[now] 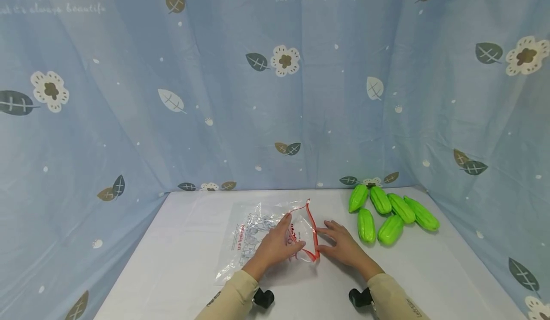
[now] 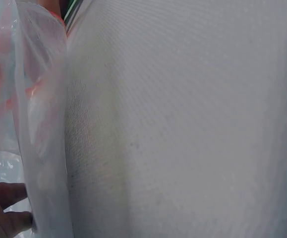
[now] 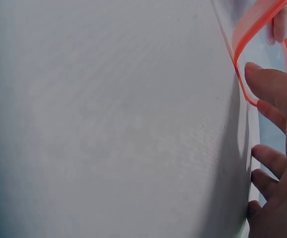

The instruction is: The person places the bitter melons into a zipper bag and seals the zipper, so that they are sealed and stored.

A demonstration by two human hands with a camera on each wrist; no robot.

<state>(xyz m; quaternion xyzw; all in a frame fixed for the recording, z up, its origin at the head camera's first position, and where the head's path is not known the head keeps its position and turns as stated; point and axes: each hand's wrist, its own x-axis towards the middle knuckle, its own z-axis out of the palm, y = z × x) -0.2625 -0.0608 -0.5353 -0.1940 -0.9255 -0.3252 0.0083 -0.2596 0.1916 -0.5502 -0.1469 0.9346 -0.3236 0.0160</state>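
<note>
Clear printed plastic bag (image 1: 251, 234) lies mid-surface, mouth facing right!

Here's the key line: the bright red plastic rim (image 1: 314, 234) runs near to far, its lips parted, and your right hand (image 1: 342, 246) sits right beside it, the nearer of the two. Fingertips touch that rim, but whether they pinch, I can't tell. Your left hand (image 1: 276, 244) lies over the bag, thumb and fingers spread apart. Thin film here, shiny and crinkled, puffed up at the opening. Far right, beyond your right hand, six glossy green ribbed melon-like vegetables (image 1: 391, 229), long ovals, rest on the white, finely textured surface (image 1: 172, 253).
</note>
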